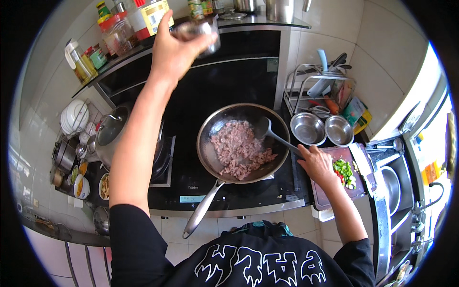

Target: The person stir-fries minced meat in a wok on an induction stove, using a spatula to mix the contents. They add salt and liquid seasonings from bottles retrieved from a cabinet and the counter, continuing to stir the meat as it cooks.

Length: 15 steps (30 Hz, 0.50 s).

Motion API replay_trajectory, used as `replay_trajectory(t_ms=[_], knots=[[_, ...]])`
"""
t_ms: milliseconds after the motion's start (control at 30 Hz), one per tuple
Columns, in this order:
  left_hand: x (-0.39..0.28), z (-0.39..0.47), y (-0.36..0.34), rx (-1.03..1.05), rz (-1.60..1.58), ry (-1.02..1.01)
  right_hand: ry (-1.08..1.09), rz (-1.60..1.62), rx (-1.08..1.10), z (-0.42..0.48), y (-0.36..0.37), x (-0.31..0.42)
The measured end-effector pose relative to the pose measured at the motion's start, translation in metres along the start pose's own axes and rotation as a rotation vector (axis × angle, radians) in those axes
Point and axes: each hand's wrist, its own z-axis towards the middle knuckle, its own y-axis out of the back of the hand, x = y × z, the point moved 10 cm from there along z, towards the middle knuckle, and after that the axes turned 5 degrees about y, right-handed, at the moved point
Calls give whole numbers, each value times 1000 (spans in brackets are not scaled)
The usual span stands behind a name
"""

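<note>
My left hand (175, 50) is raised at the glass shelf, its fingers around a small, shiny jar or container (200, 36) that is blurred. In my right hand (317, 163) is the handle of a dark grey cooking spoon (281, 139); its head rests inside the frying pan (200, 143) at the pan's right side. Pale, partly browned minced meat (238, 145) lies in the pan, with some vapour or liquid around it. The pan stands on the black cooktop (161, 197), its metal handle (204, 210) pointing towards me.
Right of the pan are two steel bowls (307, 129), a knife rack (301, 86) and a cutting board (319, 186) with chopped green and red peppers (344, 174). A lidded pot (111, 138) and bowls of food (81, 187) stand left. Jars (118, 34) line the shelf (251, 24).
</note>
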Motion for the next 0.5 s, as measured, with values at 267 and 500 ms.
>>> replay_trajectory(t_ms=[267, 500], knots=[[14, -170, 0, 197, -137, 115, -171, 1358, -32, 20, 74, 53], [25, -248, 0, 249, 195, -2, -53, 1655, -8, 35, 56, 140]])
